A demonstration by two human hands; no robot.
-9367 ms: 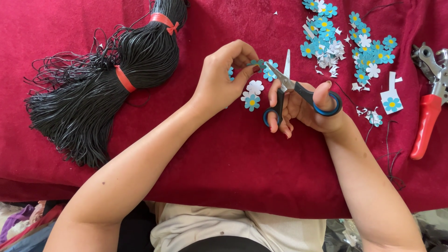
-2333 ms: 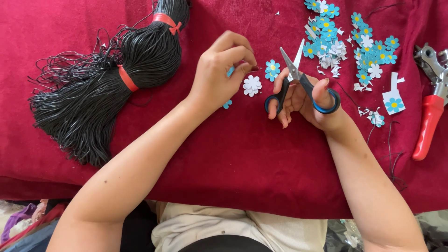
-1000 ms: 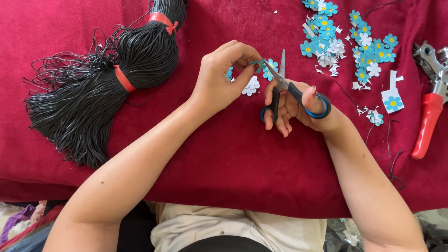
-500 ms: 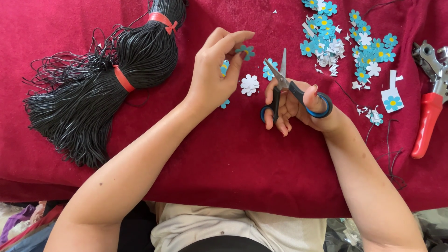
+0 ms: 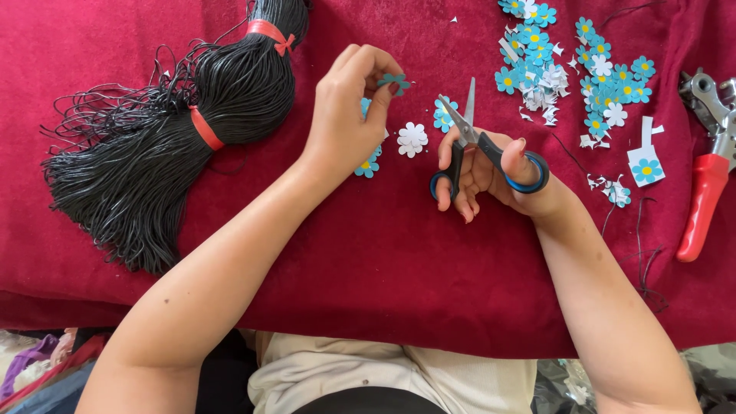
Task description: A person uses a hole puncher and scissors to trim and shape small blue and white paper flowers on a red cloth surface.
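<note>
Raised slightly since before, our left hand (image 5: pixel 345 115) pinches a small teal flower (image 5: pixel 394 80); our right hand (image 5: pixel 491 172) grips the scissors (image 5: pixel 479 146), blades slightly parted.

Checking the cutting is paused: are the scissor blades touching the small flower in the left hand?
Apart. The head view shows red cloth between the scissors and the flower pinched by the left hand.

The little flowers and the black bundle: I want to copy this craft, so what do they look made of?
The flowers look like thin printed paper, matte: flat, white-backed, with cut scraps around. The black bundle seems waxed or synthetic cord, slightly glossy, in fine round strands tied with red bands. The left hand pinches one flower.
</note>
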